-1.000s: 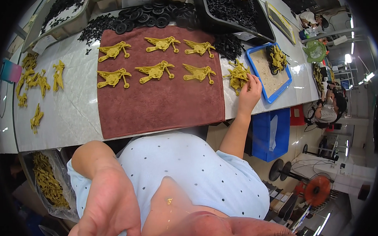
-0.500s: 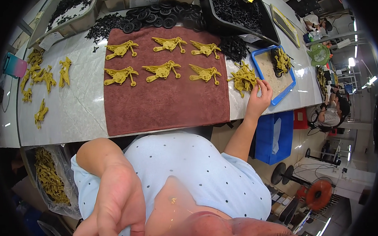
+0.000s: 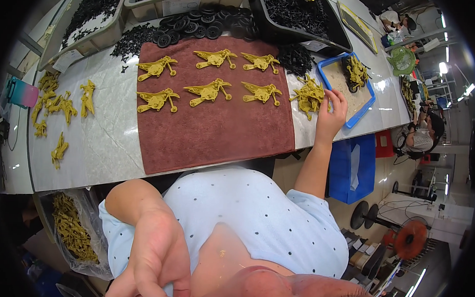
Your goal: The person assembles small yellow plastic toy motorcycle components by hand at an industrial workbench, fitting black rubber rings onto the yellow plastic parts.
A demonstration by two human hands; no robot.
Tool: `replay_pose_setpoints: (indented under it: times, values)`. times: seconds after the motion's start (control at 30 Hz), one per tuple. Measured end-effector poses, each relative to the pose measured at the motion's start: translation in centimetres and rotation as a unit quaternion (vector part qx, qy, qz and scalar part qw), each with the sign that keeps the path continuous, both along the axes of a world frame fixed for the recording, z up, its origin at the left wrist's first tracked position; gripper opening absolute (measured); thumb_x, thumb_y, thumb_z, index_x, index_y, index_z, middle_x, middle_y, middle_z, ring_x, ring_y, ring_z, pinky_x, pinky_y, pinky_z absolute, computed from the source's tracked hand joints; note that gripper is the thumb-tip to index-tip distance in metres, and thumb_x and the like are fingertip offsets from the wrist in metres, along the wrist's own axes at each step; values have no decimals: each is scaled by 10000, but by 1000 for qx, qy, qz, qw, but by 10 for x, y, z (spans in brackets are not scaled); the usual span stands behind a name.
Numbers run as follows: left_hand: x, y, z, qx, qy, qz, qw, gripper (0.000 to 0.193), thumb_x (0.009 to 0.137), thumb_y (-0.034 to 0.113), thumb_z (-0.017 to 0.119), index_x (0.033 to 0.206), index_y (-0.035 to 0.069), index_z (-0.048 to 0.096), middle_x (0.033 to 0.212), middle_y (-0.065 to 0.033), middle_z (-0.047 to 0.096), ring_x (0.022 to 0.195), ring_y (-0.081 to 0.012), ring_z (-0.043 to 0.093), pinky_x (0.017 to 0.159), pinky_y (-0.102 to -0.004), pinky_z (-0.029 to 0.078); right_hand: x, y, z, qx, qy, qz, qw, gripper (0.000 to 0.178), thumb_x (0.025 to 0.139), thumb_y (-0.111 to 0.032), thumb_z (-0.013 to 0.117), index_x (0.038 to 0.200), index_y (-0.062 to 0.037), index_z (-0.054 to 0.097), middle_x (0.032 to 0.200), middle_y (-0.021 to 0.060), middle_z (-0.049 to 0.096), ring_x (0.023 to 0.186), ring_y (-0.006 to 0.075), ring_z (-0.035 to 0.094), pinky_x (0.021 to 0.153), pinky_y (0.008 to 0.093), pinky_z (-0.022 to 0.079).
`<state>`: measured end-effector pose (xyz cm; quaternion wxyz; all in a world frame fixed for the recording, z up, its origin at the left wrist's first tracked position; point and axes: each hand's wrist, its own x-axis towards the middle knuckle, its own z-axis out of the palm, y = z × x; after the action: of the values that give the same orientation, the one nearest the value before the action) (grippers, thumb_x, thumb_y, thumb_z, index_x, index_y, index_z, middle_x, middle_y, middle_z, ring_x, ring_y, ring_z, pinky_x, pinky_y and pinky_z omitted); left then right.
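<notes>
**Right hand at the parts pile; left hand raised off the desk**

Right hand (image 3: pixel 330 110): reached out to the desk's right side, fingers loosely spread and curled, resting on the right edge of a pile (image 3: pixel 308 94) of yellow-green plastic parts. Whether a part is pinched between the fingers cannot be told. The pile lies just left of this hand, touching it; the blue tray (image 3: pixel 360 112) lies just right of it, its near rim beside the fingers. A second clump (image 3: pixel 357 71) of the same parts sits in the tray's far end.

Left hand (image 3: pixel 157 261): lifted close to the camera, well apart from the desk (image 3: pixel 107 138), fingers part-curled, holding nothing visible. The right hand is much the nearer to the pile.

Left of the pile, a brown towel (image 3: pixel 217 137) carries 6 assembled yellow figures in 2 rows of 3, long axes running left-right. Black parts (image 3: pixel 200 24) lie heaped beyond the towel. Loose yellow pieces (image 3: pixel 56 105) lie at the desk's left; a bag (image 3: pixel 72 232) of them hangs below.
</notes>
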<state>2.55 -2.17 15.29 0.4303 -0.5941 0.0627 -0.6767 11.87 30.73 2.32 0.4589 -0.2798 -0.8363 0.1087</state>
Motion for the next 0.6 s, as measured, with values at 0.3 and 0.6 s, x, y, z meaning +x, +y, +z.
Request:
replay_pose_setpoints:
  times: [0.3, 0.6]
  values:
    - [-7, -25, -8, -100, 38, 44, 993, 433, 821, -33, 557, 1238, 60, 487, 1353, -69, 329, 1339, -228, 240, 907, -377, 462, -80, 40, 13, 50, -123, 170, 976, 165, 807, -38, 631, 967, -56, 668, 1010, 113, 629, 949, 287, 604, 829, 349, 477]
    - [-23, 10, -45, -337, -151, 131, 920, 148, 812, 181, 608, 913, 81, 566, 1022, -92, 535, 836, -240, 517, 633, -445, 474, -114, 42, 3, 108, -391, 49, 913, 466, 705, -321, 751, 1092, -107, 605, 940, 124, 616, 905, 312, 612, 751, 418, 493]
